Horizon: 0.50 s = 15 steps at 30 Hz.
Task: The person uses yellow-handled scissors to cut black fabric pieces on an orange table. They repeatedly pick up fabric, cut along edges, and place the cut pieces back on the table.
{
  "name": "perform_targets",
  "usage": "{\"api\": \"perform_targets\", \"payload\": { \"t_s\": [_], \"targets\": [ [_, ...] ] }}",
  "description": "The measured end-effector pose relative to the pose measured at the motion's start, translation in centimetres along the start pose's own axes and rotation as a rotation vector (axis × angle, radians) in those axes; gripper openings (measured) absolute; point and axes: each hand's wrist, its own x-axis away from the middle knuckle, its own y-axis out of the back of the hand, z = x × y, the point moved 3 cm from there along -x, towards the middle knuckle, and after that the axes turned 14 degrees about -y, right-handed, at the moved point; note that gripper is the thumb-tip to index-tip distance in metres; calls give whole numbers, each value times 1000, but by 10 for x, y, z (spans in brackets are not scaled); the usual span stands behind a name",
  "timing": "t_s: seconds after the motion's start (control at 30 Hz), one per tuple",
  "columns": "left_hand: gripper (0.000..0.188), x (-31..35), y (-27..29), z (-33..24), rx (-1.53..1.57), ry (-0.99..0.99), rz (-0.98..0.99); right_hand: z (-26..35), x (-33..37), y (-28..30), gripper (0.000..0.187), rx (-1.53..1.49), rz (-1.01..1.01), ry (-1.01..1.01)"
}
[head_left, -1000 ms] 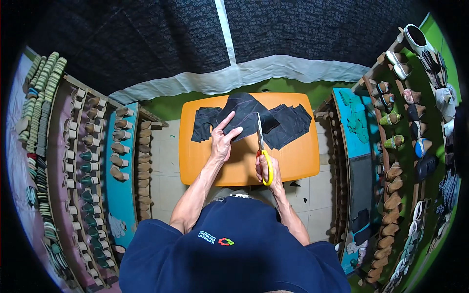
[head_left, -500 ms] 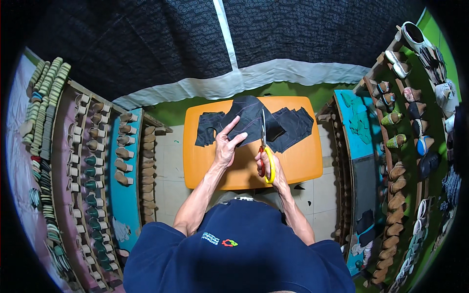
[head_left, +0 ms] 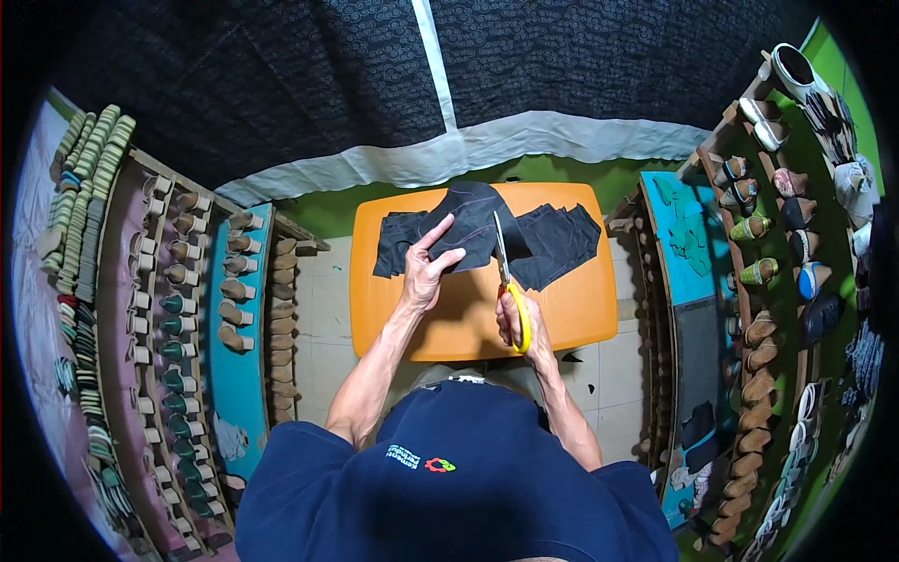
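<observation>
At black cloth (head_left: 473, 220), scissors (head_left: 506, 276) (right hand (head_left: 537, 330))

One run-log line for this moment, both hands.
left hand: holds dark fabric piece | right hand: holds yellow-handled scissors, blades at fabric | orange table: other dark pieces left and right

The left hand (head_left: 426, 272) holds a marked black fabric piece (head_left: 461, 223) above an orange tabletop (head_left: 595, 300); the right hand (head_left: 536, 330) grips yellow-handled scissors (head_left: 506, 272), blades pointing away from the person at the piece's right side. More black fabric cutouts (head_left: 565, 239) lie on both sides. Racks of shoe lasts (head_left: 236, 290) flank the tabletop, and a dark patterned curtain (head_left: 300, 94) hangs beyond.
</observation>
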Motion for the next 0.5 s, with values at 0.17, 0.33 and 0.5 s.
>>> {"api": "perform_targets", "payload": {
  "t_s": [0.17, 0.33, 0.5],
  "targets": [
    [58, -2, 3, 1, 66, -11, -70, -1, 3, -1, 48, -18, 20, 3],
    [48, 17, -11, 24, 430, 6, -450, -8, 2, -13, 48, -33, -33, -9],
    [50, 26, -42, 38, 413, 2, -515, -27, -10, -12, 40, 142, -82, 27]
  ]
}}
